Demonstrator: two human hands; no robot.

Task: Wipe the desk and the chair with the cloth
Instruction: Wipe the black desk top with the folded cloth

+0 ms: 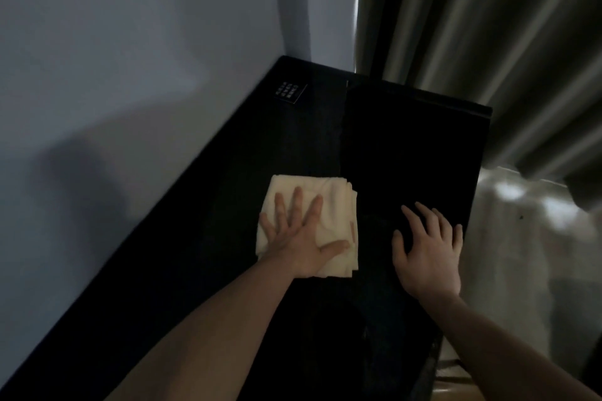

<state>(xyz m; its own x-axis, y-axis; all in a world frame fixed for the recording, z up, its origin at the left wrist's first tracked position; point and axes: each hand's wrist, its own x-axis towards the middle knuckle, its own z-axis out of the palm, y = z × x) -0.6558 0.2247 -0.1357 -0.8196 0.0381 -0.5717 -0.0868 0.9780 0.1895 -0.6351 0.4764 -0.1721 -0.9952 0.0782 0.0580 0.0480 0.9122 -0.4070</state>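
Observation:
A folded cream cloth (332,205) lies on the black desk (228,205), near its middle. My left hand (301,238) presses flat on the cloth with the fingers spread. My right hand (426,254) rests flat on the dark desktop to the right of the cloth, fingers apart, holding nothing. A slightly raised black pad or panel (407,146) covers the desk's right half, and my right hand lies on its near part. No chair can be made out in the dim picture.
A pale wall (130,75) runs along the desk's left edge. Grey curtains (488,26) hang behind and to the right. A small black card with white print (291,93) sits at the far left corner. Light floor (521,238) shows beyond the right edge.

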